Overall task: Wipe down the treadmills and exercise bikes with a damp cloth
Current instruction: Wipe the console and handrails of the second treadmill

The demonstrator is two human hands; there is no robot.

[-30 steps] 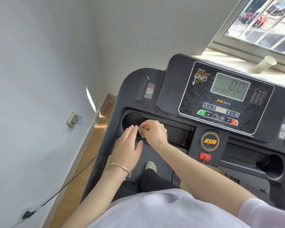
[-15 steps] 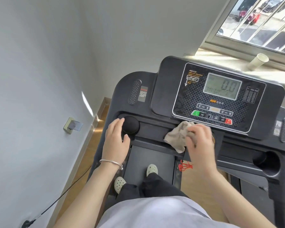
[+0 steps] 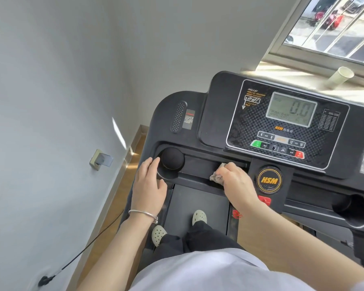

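Peeking from under the right hand point(image 3: 236, 181), cloth point(image 3: 216, 177).

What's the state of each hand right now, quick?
Left hand: open, resting on the treadmill console beside the cup holder.
Right hand: holding the cloth, pressing it into the tray.

pale grey wall point(image 3: 51, 80) on my left, a socket point(image 3: 100, 160) low on it and a black cable point(image 3: 88, 245) trailing by the wood floor point(image 3: 121, 192). up to my right, a barred window point(image 3: 334, 28) throws sun over the sill point(image 3: 282, 73), where a white cup point(image 3: 340, 77) sits.
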